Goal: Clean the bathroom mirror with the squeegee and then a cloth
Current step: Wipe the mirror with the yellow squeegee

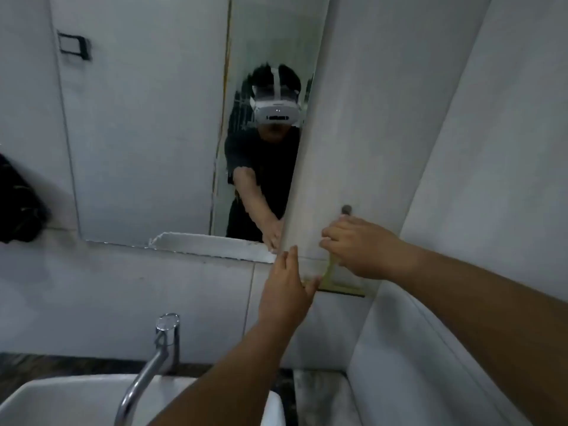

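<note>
Both hands are reaching for the squeegee point(330, 276): right hand point(365, 247) seemingly pinching its handle, left hand point(290, 287) spread; lift it squarely.

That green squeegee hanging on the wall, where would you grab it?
By its narrow upright handle, from the front right, where the right hand already closes on it. The squeegee hangs blade-down below a wall peg, so the handle is the only graspable part; the wide blade lies flat against the wall.

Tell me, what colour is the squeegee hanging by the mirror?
Pale yellow-green squeegee, seen in the head view, right hand on its handle.
</note>
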